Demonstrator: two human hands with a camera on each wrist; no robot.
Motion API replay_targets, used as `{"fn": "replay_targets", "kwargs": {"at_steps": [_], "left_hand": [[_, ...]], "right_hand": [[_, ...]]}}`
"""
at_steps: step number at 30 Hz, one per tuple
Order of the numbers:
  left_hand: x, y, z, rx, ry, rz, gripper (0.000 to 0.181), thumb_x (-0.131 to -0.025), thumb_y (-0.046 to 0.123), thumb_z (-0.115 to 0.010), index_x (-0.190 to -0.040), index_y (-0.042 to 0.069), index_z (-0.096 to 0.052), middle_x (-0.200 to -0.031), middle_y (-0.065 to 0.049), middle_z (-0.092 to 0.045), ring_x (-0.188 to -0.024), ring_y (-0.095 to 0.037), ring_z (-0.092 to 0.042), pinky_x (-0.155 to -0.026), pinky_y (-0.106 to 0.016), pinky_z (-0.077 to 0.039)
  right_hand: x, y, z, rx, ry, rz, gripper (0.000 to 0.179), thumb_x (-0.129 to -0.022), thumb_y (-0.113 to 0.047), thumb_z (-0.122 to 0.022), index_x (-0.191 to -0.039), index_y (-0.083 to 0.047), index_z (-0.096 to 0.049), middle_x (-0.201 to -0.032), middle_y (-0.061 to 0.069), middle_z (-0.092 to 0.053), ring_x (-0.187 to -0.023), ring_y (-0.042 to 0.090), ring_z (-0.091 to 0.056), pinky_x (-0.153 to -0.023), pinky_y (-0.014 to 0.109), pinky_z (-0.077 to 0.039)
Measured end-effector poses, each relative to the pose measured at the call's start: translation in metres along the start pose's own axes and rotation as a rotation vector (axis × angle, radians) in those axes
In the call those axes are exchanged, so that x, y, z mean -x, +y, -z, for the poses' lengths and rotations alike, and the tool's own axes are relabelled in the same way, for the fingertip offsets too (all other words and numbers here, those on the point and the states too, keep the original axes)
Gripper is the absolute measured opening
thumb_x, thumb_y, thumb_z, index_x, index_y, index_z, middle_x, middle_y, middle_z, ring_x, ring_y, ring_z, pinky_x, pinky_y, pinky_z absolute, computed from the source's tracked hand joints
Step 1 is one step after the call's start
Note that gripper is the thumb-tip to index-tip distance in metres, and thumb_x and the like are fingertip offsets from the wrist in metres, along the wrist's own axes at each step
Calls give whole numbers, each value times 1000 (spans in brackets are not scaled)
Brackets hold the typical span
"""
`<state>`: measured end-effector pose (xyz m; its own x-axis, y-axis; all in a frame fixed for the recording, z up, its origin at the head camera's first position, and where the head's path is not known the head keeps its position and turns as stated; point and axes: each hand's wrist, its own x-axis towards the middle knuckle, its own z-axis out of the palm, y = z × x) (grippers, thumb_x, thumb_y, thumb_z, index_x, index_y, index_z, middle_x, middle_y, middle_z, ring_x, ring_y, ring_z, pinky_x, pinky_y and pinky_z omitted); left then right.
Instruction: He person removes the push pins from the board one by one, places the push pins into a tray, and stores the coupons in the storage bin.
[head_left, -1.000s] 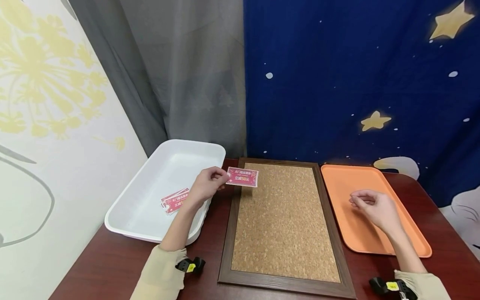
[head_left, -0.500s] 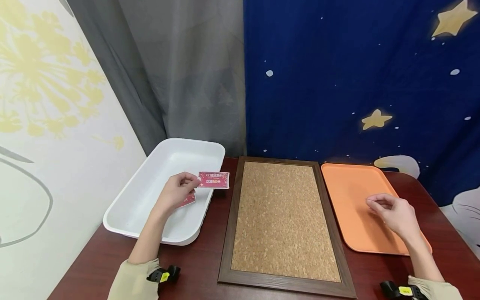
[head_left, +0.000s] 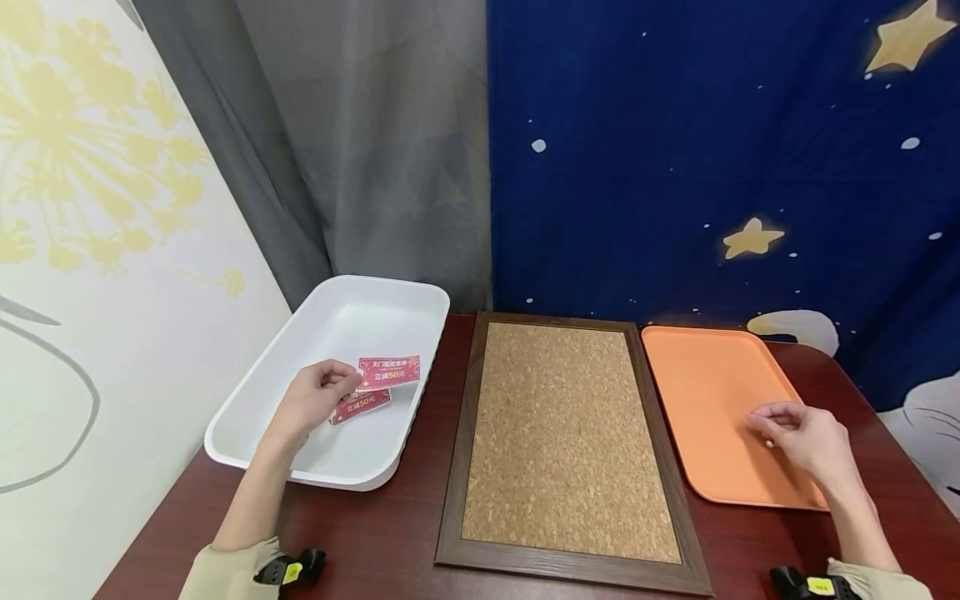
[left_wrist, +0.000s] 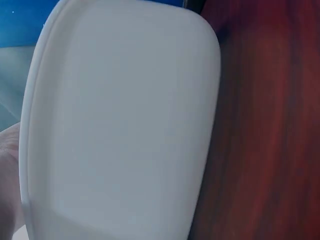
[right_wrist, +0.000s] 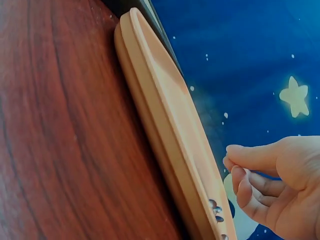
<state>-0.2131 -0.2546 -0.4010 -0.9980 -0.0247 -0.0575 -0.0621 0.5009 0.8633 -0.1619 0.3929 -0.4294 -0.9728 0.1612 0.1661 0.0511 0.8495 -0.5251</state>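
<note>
My left hand (head_left: pixel 318 398) pinches the left end of a red paper coupon (head_left: pixel 390 372) printed with white and yellow writing. It holds the coupon above the white tub (head_left: pixel 255 433), where another red coupon (head_left: pixel 362 406) lies partly covered by the hand. Only a bit of that hand shows at the left edge of the left wrist view. Over the orange tray (head_left: pixel 697 400) hovers my right hand (head_left: pixel 810 437), its fingers loosely curled, thumb near the index finger, no held thing visible. Small shiny pieces (right_wrist: pixel 215 204) sit in the tray below it.
Between tub and tray, a cork board (head_left: pixel 566 450) in a dark wooden frame lies on the reddish-brown table (head_left: pixel 405 533). Grey and blue star-patterned curtains (head_left: pixel 637 167) hang behind. A white patterned wall (head_left: pixel 135 350) borders the left side.
My left hand has carried the coupon leftward from the board's edge to above the tub. My right hand has shifted right and slightly nearer over the tray.
</note>
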Motion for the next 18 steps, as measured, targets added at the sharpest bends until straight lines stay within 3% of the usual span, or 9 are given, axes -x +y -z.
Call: {"fn": "replay_targets", "kwargs": {"at_steps": [9,18], "left_hand": [[6,-15,10,-50,-1,28,28,-100,16,-63,-113,-9,-61,-86,-11,-60,-76,-19,-55,-65,-26,-46],[7,-22,14,-67,-13,42,27,-100,15,-62,-112,-10,-61,-84,-11,-61,-75,-20,-56,-64,-28,-45]], "right_hand": [[-2,11,0,-27,-48,-53,32,-97,-28,-70,-101,4,-73,-76,7,-73,-61,4,-62,-63,21,-36],[-6,18,-1,10,-39,-49,32,-95,-29,-71,-100,3,-73,-83,11,-75,-66,-11,-51,-72,33,-36]]}}
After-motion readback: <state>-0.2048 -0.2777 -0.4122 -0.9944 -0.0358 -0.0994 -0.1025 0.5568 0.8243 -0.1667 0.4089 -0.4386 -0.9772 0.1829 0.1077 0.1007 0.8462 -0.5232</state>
